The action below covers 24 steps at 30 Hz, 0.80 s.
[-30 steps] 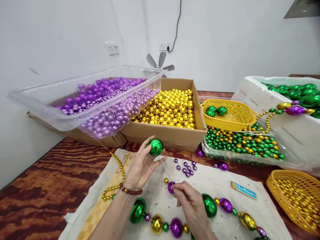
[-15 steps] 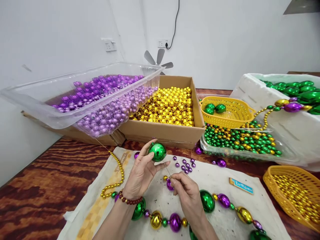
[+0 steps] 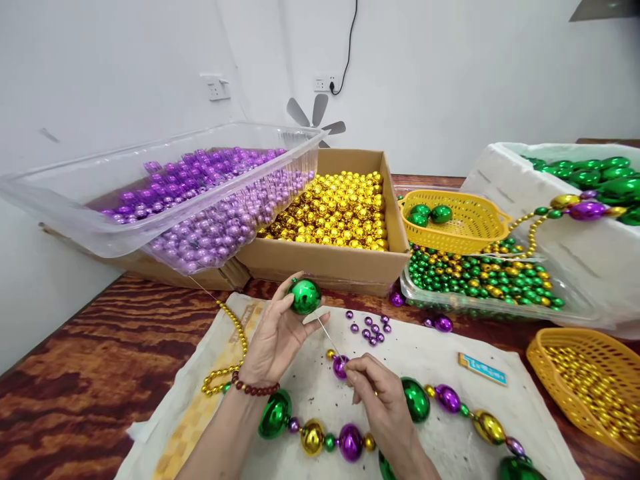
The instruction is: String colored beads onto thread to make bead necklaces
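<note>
Between the fingertips and thumb of my left hand [image 3: 277, 333] is a large shiny green bead [image 3: 305, 296], raised above the white cloth [image 3: 400, 353]. A thin pale string or needle [image 3: 327, 330] slants from beneath this bead down to my right hand [image 3: 377, 390], whose thumb and forefinger pinch its lower end. Just left of those fingertips are a purple bead [image 3: 341, 367] and a small gold bead [image 3: 331, 354]. Below both wrists runs a strand of green, gold and purple beads [image 3: 313, 437], partly covered by my right forearm. A small green bead [image 3: 293, 281] shows by my left fingertips.
Purple beads fill a clear tub [image 3: 65, 223]; gold beads fill a cardboard box [image 3: 325, 261]. At right stand a yellow basket [image 3: 475, 245] with green beads, a tray of mixed beads [image 3: 465, 280], a foam box [image 3: 495, 193] and an orange basket [image 3: 555, 393]. Loose purple beads [image 3: 373, 330] lie ahead.
My left hand has moved slightly left and up with the large green bead, away from my right hand. More of the pale string or needle shows between them.
</note>
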Available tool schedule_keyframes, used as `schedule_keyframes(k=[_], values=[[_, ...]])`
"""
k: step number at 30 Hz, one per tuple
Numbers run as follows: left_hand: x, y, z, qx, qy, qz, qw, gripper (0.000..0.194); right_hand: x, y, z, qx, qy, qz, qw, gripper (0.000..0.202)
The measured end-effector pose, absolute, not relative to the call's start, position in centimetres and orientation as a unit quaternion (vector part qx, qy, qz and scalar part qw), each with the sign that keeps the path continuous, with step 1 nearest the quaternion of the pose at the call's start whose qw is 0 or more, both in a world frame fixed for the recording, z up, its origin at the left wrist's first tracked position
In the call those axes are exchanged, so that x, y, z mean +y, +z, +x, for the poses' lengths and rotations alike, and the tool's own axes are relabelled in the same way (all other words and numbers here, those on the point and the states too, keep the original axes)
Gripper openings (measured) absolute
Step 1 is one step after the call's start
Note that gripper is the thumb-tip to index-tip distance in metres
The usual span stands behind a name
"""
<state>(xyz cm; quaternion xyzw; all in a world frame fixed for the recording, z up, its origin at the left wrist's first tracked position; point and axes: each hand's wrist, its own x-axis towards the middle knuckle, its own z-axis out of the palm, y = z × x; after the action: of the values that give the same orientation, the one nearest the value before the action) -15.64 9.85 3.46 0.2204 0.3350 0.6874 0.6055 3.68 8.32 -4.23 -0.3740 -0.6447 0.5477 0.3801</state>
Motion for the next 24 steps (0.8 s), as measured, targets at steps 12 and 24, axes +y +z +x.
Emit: schedule_keyframes(k=[12, 24], values=[[8.8, 2.4, -12.5, 0.338, 0.654, 0.242, 0.632, 0.036, 10.0, -2.8, 2.1, -0.615, 0.552, -0.384, 0.411, 0.018], [8.7, 1.3, -11.6, 0.388, 0.645, 0.267, 0.602, 0.039, 10.2, -3.8, 3.0, -0.492, 0.674, -0.398, 0.380, 0.016]])
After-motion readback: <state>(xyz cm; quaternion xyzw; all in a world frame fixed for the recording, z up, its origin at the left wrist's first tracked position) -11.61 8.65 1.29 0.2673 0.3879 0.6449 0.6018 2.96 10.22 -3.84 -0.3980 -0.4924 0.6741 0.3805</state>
